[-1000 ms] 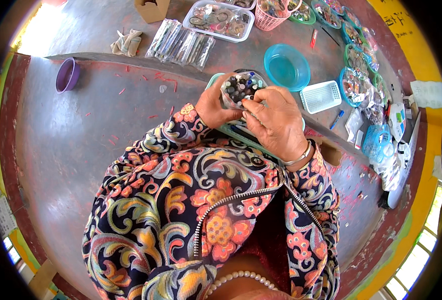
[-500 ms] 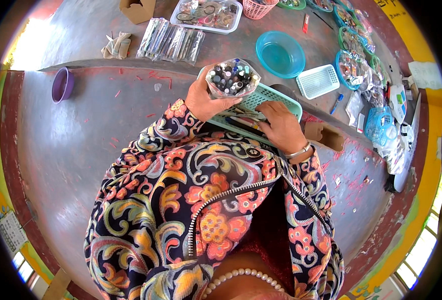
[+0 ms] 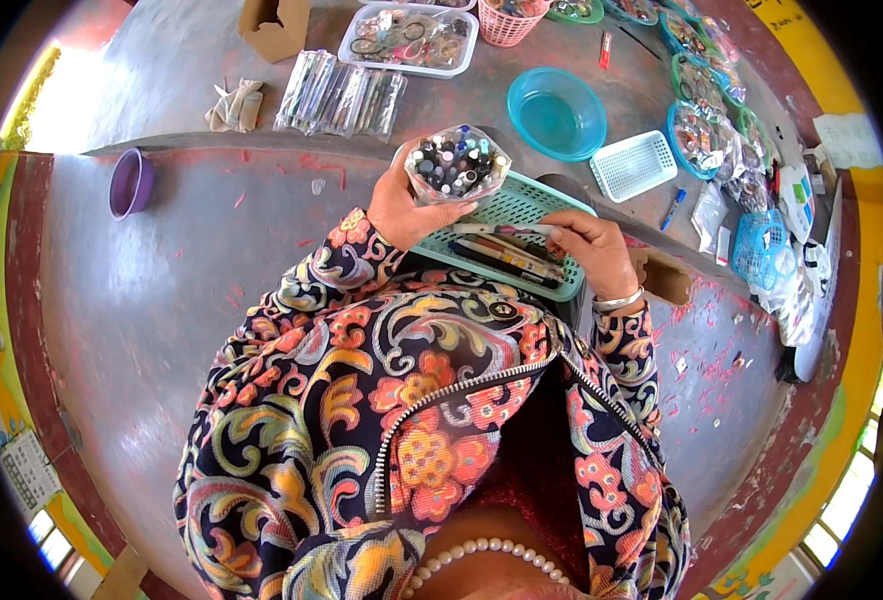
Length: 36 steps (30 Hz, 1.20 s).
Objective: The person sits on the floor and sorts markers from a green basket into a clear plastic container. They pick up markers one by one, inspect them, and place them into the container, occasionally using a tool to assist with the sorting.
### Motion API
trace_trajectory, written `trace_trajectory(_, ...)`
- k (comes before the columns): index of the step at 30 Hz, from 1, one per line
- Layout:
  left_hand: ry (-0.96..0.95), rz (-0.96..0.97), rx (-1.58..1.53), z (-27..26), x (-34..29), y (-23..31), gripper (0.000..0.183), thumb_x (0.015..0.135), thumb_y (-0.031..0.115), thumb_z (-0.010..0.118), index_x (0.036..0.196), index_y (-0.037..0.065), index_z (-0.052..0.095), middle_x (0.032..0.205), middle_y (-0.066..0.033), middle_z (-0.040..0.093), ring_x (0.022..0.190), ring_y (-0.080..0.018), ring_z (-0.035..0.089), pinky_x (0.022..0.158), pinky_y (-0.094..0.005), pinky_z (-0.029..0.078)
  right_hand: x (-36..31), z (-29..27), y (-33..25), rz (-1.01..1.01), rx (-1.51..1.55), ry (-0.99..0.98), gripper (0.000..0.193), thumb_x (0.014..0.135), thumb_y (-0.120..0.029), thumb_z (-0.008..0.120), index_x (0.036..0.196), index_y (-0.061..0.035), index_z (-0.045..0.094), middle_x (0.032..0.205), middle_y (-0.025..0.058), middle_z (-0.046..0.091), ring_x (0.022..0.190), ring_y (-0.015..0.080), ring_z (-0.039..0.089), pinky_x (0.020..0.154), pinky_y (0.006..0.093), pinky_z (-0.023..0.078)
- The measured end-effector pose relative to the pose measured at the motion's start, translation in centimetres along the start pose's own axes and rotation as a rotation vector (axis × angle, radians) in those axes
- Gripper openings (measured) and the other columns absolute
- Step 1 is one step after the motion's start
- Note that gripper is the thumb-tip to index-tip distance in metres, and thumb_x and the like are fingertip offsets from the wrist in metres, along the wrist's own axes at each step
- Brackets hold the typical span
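Observation:
My left hand (image 3: 409, 208) is wrapped round a clear container packed with pens (image 3: 457, 165), their ends pointing up. Below and to the right of it, a mint-green perforated basket (image 3: 537, 195) rests at my lap with several loose pens (image 3: 507, 258) lying in it. Between thumb and fingers, my right hand (image 3: 597, 250) grips one white pen (image 3: 492, 229), held level above the basket. Its left end comes close to my left thumb.
Bundled pens in clear wrap (image 3: 342, 95) lie on the raised ledge ahead, by a white tray of small items (image 3: 432, 70). A teal basin (image 3: 557, 115) and a pale perforated basket (image 3: 634, 166) stand to the right. A purple bowl (image 3: 132, 184) is at left, an open cardboard box (image 3: 665, 278) at right.
My right hand has come up and to the right out of the basket, now with a white pen in its fingers. The left hand with the pen container has shifted slightly.

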<state>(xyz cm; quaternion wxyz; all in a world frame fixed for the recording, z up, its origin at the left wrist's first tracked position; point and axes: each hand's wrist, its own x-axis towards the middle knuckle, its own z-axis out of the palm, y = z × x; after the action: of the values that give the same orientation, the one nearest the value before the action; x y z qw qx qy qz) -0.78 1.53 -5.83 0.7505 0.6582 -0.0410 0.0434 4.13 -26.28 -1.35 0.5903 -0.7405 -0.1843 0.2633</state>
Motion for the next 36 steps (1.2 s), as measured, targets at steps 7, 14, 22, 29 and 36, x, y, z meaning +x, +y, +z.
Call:
trace_trajectory(7, -0.008, 0.012, 0.007, 0.2, 0.0, 0.6, 0.077, 0.072, 0.010, 0.081, 0.133, 0.001, 0.035, 0.121, -0.0100, 0.056, 0.114, -0.0165, 0.055, 0.097, -0.0330, 0.044, -1.1, -0.4, 0.7, 0.079, 0.592, 0.039, 0.021, 0.091, -0.012, 0.061, 0.104, 0.0041, 0.064, 0.078, 0.0060, 0.063, 0.069, 0.0133, 0.057, 0.062, 0.0254, 0.046)
trace_trajectory(14, -0.003, 0.007, -0.017, 0.4, -0.1, 1.0, 0.077, 0.071, 0.012, 0.083, 0.132, 0.001, 0.037, 0.120, -0.0096, 0.057, 0.112, -0.0166, 0.056, 0.096, -0.0326, 0.045, -1.0, -0.6, 0.8, 0.050, 0.686, 0.042, 0.021, 0.092, -0.012, 0.059, 0.106, 0.0036, 0.063, 0.081, 0.0073, 0.063, 0.072, 0.0146, 0.057, 0.064, 0.0263, 0.045)
trace_trajectory(22, -0.057, 0.059, -0.012, 0.0, -0.3, 0.7, 0.083, 0.071, 0.013, 0.082, 0.138, 0.003, 0.033, 0.125, -0.0126, 0.052, 0.114, -0.0199, 0.055, 0.097, -0.0343, 0.044, -1.1, -0.5, 0.0, -0.118, 0.748, 0.177, 0.023, 0.090, -0.014, 0.062, 0.105, 0.0035, 0.062, 0.081, 0.0083, 0.064, 0.071, 0.0158, 0.059, 0.063, 0.0284, 0.045)
trace_trajectory(29, -0.076, 0.026, 0.026, 0.1, -0.4, 1.3, 0.081, 0.075, 0.013, 0.079, 0.139, 0.002, 0.031, 0.122, -0.0134, 0.056, 0.111, -0.0196, 0.056, 0.095, -0.0335, 0.045, -0.9, -0.5, -3.6, -0.283, 0.609, 0.355, 0.026, 0.091, -0.019, 0.061, 0.103, 0.0051, 0.061, 0.081, 0.0089, 0.063, 0.071, 0.0174, 0.058, 0.063, 0.0297, 0.044)
trace_trajectory(36, -0.093, 0.074, 0.035, 0.5, -0.3, 2.5, 0.078, 0.076, 0.013, 0.077, 0.139, 0.002, 0.033, 0.119, -0.0111, 0.058, 0.108, -0.0174, 0.058, 0.094, -0.0333, 0.045, -1.1, 0.7, -7.6, -0.450, 0.137, 0.421, 0.021, 0.093, -0.016, 0.059, 0.102, 0.0032, 0.062, 0.090, 0.0057, 0.062, 0.073, 0.0097, 0.054, 0.064, 0.0219, 0.042)
